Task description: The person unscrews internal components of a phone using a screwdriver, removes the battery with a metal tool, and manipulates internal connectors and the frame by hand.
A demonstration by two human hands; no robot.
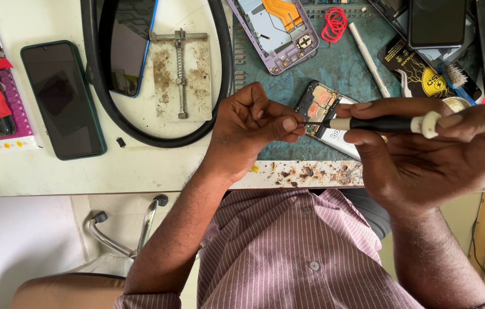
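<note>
While I watch through the head camera, my right hand (426,154) is wrapped around a small screwdriver (380,123) with a black shaft and a white cap, thumb and fingers pressed on its handle, holding it almost level above the bench. Its thin tip points left and meets my left hand (254,129), whose thumb and forefinger are pinched together right at the tip; whatever sits between them is too small for me to make out. Just behind both hands an opened phone (324,114) lies on the green work mat (340,71), its inner parts showing. Further back on the mat rest a purple phone frame (274,31) and a red coil of wire (334,24). Well to the left, on the white table (53,177), lie a dark phone (62,100) face up and a metal clamp plate (180,71) inside a black ring (156,134).
</note>
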